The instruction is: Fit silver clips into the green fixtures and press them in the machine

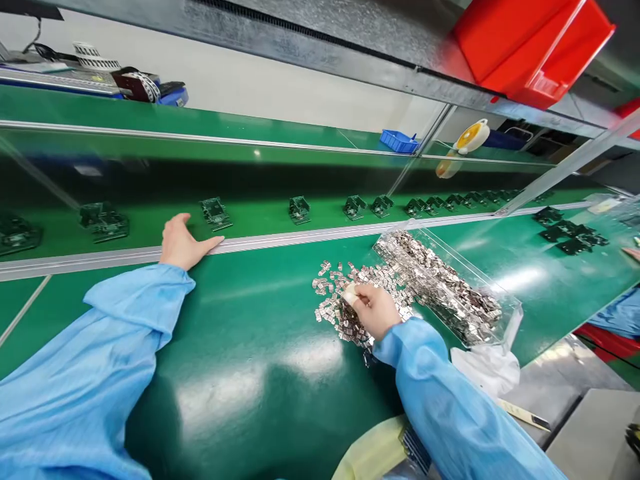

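Note:
My left hand (184, 245) is at the metal rail (260, 241), thumb and fingers spread, with nothing between them. Just past its thumb, a green circuit board (216, 213) sits on the green belt (260, 223). My right hand (373, 308) reaches into a loose pile of small silvery metal parts (330, 308) on the green table. Its thumb and index finger, with pale covers on the tips, are pressed together; whatever they hold is too small to make out. Right of the pile, a clear plastic tray (513, 313) holds many more of the metal parts (445, 280).
More circuit boards (299, 209) stand in a row along the belt. Several dark boards (575, 237) lie at the table's right. A white cloth (487, 369) and a cutter knife (525, 415) are near my right sleeve. A red bin (530, 50) sits on the overhead shelf.

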Action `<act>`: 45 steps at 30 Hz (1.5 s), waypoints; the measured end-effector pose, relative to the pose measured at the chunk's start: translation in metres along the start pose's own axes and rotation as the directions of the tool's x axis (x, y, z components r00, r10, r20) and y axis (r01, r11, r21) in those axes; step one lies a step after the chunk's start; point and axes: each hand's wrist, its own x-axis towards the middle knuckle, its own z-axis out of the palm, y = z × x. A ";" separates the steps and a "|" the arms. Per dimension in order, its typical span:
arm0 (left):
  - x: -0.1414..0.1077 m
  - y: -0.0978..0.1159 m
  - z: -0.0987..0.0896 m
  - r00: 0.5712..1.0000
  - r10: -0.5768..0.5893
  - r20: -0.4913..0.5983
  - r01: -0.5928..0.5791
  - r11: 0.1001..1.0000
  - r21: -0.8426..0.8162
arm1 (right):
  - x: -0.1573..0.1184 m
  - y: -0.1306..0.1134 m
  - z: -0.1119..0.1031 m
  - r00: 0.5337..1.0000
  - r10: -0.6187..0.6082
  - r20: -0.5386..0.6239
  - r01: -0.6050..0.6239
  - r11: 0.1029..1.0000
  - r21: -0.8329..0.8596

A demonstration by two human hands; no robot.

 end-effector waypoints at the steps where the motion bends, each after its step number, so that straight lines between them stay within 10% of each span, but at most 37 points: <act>1: 0.007 0.001 0.002 1.000 -0.013 0.004 0.013 1.000 0.009 | -0.005 -0.001 -0.005 1.000 0.022 0.013 -0.023 0.997 0.074; 11: 0.032 0.042 0.009 0.989 -0.074 0.125 0.085 0.992 -0.089 | -0.081 -0.018 -0.042 0.973 0.228 0.026 -0.194 0.757 0.624; 15: -0.023 0.081 0.007 0.997 -0.034 0.070 0.058 0.918 -0.393 | -0.120 -0.014 -0.044 0.978 0.197 -0.063 -0.104 0.731 0.675; 18: -0.100 0.116 0.018 0.962 0.161 0.220 0.004 0.800 -0.600 | -0.148 -0.002 -0.037 0.973 0.166 -0.161 -0.011 0.729 0.685; 19: -0.130 0.126 0.022 0.885 0.331 0.326 0.071 0.597 -0.799 | -0.156 0.002 -0.034 0.970 0.162 -0.179 0.006 0.725 0.689; 27: -0.308 0.177 0.025 0.584 0.618 0.526 0.433 0.312 -0.846 | -0.206 0.036 -0.016 0.884 0.142 -0.445 0.105 0.868 0.485; 45: -0.351 0.187 0.030 0.483 0.686 0.543 0.386 0.390 -0.836 | -0.213 0.049 -0.009 0.812 0.065 -0.579 0.100 0.963 0.249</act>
